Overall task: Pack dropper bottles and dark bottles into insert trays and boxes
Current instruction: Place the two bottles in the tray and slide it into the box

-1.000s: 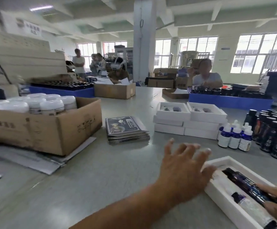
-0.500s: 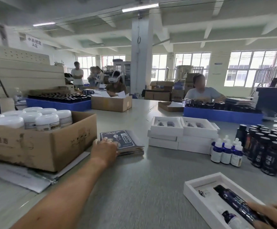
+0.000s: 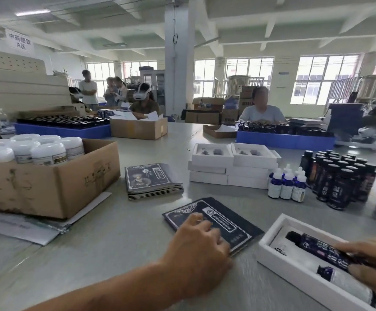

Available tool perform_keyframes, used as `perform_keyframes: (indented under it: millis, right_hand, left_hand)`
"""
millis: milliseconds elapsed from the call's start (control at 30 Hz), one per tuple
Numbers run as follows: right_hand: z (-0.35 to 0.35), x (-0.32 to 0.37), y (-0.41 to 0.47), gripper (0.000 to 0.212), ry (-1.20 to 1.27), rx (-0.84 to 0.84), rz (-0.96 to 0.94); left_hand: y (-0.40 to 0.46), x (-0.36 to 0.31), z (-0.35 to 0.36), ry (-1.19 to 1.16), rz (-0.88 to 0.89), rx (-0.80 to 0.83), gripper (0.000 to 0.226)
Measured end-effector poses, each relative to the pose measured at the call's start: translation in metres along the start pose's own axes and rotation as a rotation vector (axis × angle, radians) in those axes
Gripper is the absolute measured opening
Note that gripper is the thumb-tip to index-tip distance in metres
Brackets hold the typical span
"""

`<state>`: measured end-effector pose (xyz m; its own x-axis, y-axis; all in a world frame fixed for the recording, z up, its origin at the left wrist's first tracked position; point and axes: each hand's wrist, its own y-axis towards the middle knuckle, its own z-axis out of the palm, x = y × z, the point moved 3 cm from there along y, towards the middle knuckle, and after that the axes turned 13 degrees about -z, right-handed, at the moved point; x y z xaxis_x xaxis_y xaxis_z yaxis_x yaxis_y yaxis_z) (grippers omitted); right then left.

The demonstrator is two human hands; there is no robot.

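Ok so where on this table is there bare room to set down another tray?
Bare tabletop lies open between the cardboard box, the stack of flat cartons and the left hand. A narrower strip runs behind the flat carton, before the white trays. The right side is crowded: dropper bottles, dark bottles, and the filled tray.

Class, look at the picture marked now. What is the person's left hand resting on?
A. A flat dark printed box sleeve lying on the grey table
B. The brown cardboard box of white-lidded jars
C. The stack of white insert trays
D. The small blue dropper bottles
A: the left hand lies on the flat dark printed box sleeve near the table edge, apart from the jar box, the trays and the bottles.
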<state>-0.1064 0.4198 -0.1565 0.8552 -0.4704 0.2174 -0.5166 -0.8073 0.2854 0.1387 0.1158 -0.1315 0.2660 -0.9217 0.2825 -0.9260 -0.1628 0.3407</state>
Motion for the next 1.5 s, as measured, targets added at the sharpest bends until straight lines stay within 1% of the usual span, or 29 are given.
perform_keyframes:
  millis: [33, 67, 100, 167, 200, 267, 333, 367, 433, 467, 500, 567, 633, 700, 800, 833, 900, 967, 1033, 1100, 1167, 1300, 1433, 1500]
  right_hand:
    - [-0.002, 0.005, -0.004, 0.042, 0.035, 0.020, 0.024]
    - [-0.007, 0.016, -0.006, 0.044, 0.035, -0.014, 0.015]
    - [-0.013, 0.027, -0.006, 0.043, 0.014, -0.032, 0.035]
    - [-0.021, 0.057, -0.007, 0.033, 0.010, -0.011, 0.055]
    - [-0.024, 0.068, -0.007, 0.031, 0.014, -0.017, 0.073]
    - [-0.031, 0.087, -0.011, 0.033, 0.046, 0.033, 0.113]
    - [-0.033, 0.093, -0.010, 0.043, 0.003, 0.012, 0.100]
    - [-0.032, 0.094, -0.010, 0.046, -0.039, -0.011, 0.102]
    - [-0.031, 0.092, -0.012, 0.052, -0.150, -0.090, 0.146]
    - [-0.031, 0.089, -0.013, 0.059, -0.194, -0.120, 0.186]
    - [-0.030, 0.087, -0.015, 0.068, -0.223, -0.129, 0.240]
    - [-0.028, 0.086, -0.016, 0.090, -0.240, -0.070, 0.331]
    - [-0.028, 0.086, -0.015, 0.104, -0.244, -0.044, 0.354]
    - [-0.028, 0.087, -0.015, 0.109, -0.245, -0.054, 0.362]
    - [-0.028, 0.085, -0.016, 0.116, -0.226, -0.064, 0.403]
    - [-0.027, 0.083, -0.016, 0.120, -0.216, -0.059, 0.425]
    - [-0.025, 0.078, -0.017, 0.128, -0.186, -0.031, 0.469]
    - [-0.023, 0.074, -0.016, 0.131, -0.160, -0.004, 0.489]
    - [-0.022, 0.070, -0.015, 0.125, -0.153, 0.014, 0.471]
    - [-0.021, 0.067, -0.015, 0.118, -0.150, 0.019, 0.442]
    - [-0.021, 0.066, -0.015, 0.114, -0.151, 0.016, 0.420]
    - [-0.022, 0.065, -0.016, 0.111, -0.111, 0.022, 0.406]
    - [-0.023, 0.065, -0.016, 0.116, -0.081, 0.026, 0.407]
    - [-0.023, 0.066, -0.017, 0.116, -0.091, 0.021, 0.405]
  left_hand:
    - [0.001, -0.009, -0.004, -0.110, -0.024, 0.023, 0.064]
    - [0.003, -0.012, -0.006, -0.226, -0.074, 0.041, 0.071]
    - [0.007, -0.010, -0.008, -0.330, -0.142, 0.035, 0.076]
    - [0.014, 0.005, -0.007, -0.460, -0.289, -0.014, 0.078]
    - [0.016, 0.017, -0.004, -0.481, -0.365, -0.032, 0.075]
    - [0.019, 0.043, 0.006, -0.458, -0.529, -0.034, 0.067]
    - [0.017, 0.068, 0.022, -0.451, -0.682, 0.023, 0.065]
    - [0.016, 0.077, 0.030, -0.482, -0.726, 0.073, 0.064]
    - [0.014, 0.084, 0.042, -0.595, -0.729, 0.131, 0.058]
    - [0.014, 0.084, 0.044, -0.647, -0.710, 0.115, 0.054]
    - [0.015, 0.083, 0.043, -0.683, -0.689, 0.075, 0.050]
    - [0.017, 0.079, 0.039, -0.721, -0.643, -0.037, 0.046]
    - [0.019, 0.075, 0.035, -0.770, -0.599, -0.147, 0.043]
    - [0.021, 0.073, 0.030, -0.899, -0.602, -0.216, 0.039]
    - [0.022, 0.073, 0.023, -1.159, -0.658, -0.271, 0.028]
    - [0.021, 0.073, 0.020, -1.190, -0.665, -0.294, 0.026]
    - [0.018, 0.071, 0.012, -1.157, -0.640, -0.369, 0.026]
    - [0.014, 0.065, 0.000, -1.038, -0.562, -0.480, 0.026]
    - [0.013, 0.057, -0.008, -0.953, -0.479, -0.577, 0.027]
    - [0.015, 0.053, -0.013, -0.947, -0.453, -0.629, 0.024]
    - [0.017, 0.052, -0.012, -0.994, -0.479, -0.632, 0.022]
    - [0.017, 0.057, -0.003, -1.136, -0.565, -0.551, 0.025]
    - [0.022, 0.056, 0.002, -1.443, -0.628, -0.377, 0.023]
    - [0.025, 0.054, 0.002, -1.490, -0.619, -0.302, 0.024]
